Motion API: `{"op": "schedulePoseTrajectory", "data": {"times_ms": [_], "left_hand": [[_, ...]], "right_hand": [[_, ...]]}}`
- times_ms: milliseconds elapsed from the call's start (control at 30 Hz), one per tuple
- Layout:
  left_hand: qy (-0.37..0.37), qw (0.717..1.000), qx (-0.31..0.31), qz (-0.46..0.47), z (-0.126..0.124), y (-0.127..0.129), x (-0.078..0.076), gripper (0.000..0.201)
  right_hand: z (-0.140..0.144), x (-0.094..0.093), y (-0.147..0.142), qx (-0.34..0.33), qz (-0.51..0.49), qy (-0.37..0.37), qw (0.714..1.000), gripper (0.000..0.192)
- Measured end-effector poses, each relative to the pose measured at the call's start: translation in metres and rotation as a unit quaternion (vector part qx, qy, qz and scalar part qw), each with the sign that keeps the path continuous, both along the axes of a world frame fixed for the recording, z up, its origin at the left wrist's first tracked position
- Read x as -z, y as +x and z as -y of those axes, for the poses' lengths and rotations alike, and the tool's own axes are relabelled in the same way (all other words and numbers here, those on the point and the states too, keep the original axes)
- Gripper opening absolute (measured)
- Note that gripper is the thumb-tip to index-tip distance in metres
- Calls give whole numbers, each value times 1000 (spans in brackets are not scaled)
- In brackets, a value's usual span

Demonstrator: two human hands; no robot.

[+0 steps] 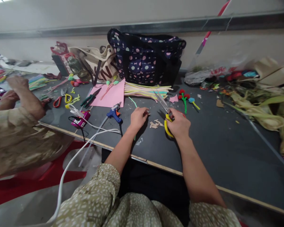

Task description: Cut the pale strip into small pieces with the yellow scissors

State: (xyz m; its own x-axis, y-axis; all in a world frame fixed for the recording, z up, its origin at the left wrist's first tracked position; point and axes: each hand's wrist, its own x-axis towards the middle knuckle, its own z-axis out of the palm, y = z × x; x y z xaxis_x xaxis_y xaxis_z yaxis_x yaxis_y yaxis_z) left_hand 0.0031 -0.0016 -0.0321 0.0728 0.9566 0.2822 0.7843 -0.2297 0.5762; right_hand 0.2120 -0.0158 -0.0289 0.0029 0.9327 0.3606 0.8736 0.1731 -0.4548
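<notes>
My right hand is closed around the handles of a pair of scissors, one yellow loop showing below the fingers. The blades point up and away from me, toward the bundle of pale chenille stems. My left hand rests low over the table with its fingertips pinched together; what they hold is too small to make out. A thin green stem shows beyond that hand, and a green end appears below the wrist. Between both hands lie several small tan pieces.
Left of my hands are a blue glue gun, a magenta plug block with white cord, pliers and pink paper. A red chenille flower lies right. Bags stand behind; dried husks lie far right. Another person's arm is at left.
</notes>
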Motion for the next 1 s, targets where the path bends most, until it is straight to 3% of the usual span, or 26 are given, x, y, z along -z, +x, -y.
{"op": "schedulePoseTrajectory", "data": {"times_ms": [133,367,567,733,1000], "left_hand": [[25,999,0,25,-1,-2,0,29],[84,986,-86,113,-2,-5,-5,18],[68,998,18,-2,5,4,-12,13],[47,983,128,-119,9,13,-9,16],[23,977,145,-152,10,19,-8,16]], "right_hand": [[1,-2,0,2,-6,0,1000,38],[1,-3,0,5,-11,-1,1000,37],[1,-5,-1,7,-10,-5,1000,35],[0,-1,-1,5,-3,-3,1000,36],[0,-1,-1,5,2,-22,1000,39]]}}
